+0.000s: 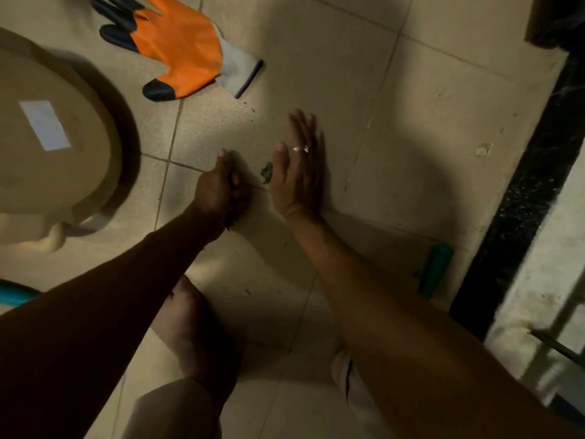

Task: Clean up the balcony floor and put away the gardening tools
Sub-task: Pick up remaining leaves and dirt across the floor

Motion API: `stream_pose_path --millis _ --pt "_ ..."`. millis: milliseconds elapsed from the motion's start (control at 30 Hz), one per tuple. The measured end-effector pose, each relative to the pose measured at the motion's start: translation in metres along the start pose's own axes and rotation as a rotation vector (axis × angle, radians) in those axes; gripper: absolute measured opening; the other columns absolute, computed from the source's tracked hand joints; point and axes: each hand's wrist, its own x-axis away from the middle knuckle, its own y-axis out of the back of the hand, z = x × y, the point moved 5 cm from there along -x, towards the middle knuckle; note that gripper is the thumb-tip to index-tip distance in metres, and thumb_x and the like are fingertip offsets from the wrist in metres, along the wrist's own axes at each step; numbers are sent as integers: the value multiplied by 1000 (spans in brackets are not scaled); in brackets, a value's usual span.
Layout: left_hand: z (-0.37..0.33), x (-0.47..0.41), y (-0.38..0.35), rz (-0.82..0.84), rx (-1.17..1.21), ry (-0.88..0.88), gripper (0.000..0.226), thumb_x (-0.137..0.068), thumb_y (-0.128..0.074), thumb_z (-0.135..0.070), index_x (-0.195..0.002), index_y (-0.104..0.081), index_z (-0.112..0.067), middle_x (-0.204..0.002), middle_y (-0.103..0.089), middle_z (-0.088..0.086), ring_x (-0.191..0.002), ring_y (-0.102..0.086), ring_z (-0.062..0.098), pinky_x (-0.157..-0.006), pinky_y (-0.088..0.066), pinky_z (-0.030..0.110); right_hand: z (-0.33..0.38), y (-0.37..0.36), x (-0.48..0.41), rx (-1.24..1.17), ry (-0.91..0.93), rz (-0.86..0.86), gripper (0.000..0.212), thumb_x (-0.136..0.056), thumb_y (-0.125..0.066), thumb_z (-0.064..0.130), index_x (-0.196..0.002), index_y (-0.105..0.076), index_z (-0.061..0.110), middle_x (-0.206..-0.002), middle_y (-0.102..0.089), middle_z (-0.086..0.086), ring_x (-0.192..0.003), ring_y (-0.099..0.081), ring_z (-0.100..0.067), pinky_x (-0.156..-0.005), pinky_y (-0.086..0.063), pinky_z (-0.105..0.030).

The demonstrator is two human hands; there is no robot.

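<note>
Orange glove [177, 49] lies diagonal, fingers up-left; left hand [218, 191] clutches dark scraps [228, 222]; right hand [297, 172] flat, fingers straight.

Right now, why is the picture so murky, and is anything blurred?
Head view: dim, with one bright patch on the floor tiles by the right hand; the left hand sits in deep shadow; the pot and green handle are smeared by blur; the orange glove looks fairly crisp.

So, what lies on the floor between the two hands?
A small green leaf scrap lies between the curled left hand and the flat right hand; the head view shows it.
</note>
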Motion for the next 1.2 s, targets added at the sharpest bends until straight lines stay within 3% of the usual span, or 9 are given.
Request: stream_pose_path --millis 133,300,400,567,667,767,967,1067,1200 --pt "2 3 17 -11 78 34 56 -105 -26 -63 -68 -45 -26 -58 -39 -6 -47 -34 12 -49 -28 25 19 -16 -2 -121 161 164 47 -105 -35 16 -143 -47 -9 -151 -44 -26 -145 -36 -40 -122 -27 -47" --pt "15 17 45 11 116 134 56 -103 -28 -65 -66 -43 -26 -58 -34 -5 -46 -30 12 -45 -26 22 -6 23 2 -34 67 57 48 -96 -48 4 -144 -49 -2 -145 -48 -22 -134 -46 -34 -113 -40 -49" --pt "28 29 49 91 33 278 56 -102 -29 -69 -70 -43 -24 -58 -35 -4 -43 -30 12 -41 -27 19 -1 22 0 167 -12 330 69 -85 -59 15 -152 -43 17 -152 -41 -7 -135 -35 -25 -112 -39 -38" --pt "44 48 44 199 -322 418 61 -97 -34 -74 -70 -47 -21 -54 -40 -3 -41 -31 12 -44 -25 19 36 -3 -1 462 175 677 91 -79 -78 44 -156 -33 26 -164 -18 -8 -145 -21 -31 -116 -35 -39" --pt "50 55 41 234 -455 464 62 -95 -39 -75 -74 -53 -19 -55 -43 -2 -39 -31 11 -43 -24 19 42 -8 8 527 177 728 79 -90 -74 24 -157 -32 24 -167 -6 -9 -149 -14 -32 -116 -36 -37" --pt "49 60 36 189 -429 478 59 -98 -39 -71 -76 -53 -18 -56 -43 -1 -38 -32 11 -41 -25 18 43 -6 19 483 261 697 57 -95 -60 2 -149 -44 14 -161 -23 -15 -144 -25 -33 -108 -42 -39" --pt "41 54 31 50 -248 413 62 -101 -32 -70 -82 -55 -15 -65 -47 2 -45 -38 12 -44 -30 21 41 -3 27 553 628 593 20 -81 -59 -1 -91 -73 8 -100 -64 -10 -96 -60 -27 -69 -47 -31" --pt "30 57 28 -31 -139 399 62 -102 -28 -68 -85 -55 -15 -65 -46 2 -47 -38 12 -39 -31 18 38 -6 18 468 426 640 20 -85 -62 -5 -96 -75 4 -105 -67 -14 -101 -62 -30 -74 -53 -36" --pt "17 61 19 -34 -84 381 69 -102 -19 -70 -83 -55 -14 -64 -45 2 -49 -36 13 -40 -30 18 47 14 18 80 -216 535 18 -93 -65 7 -105 -78 7 -106 -76 -8 -99 -70 -17 -88 -55 -23"
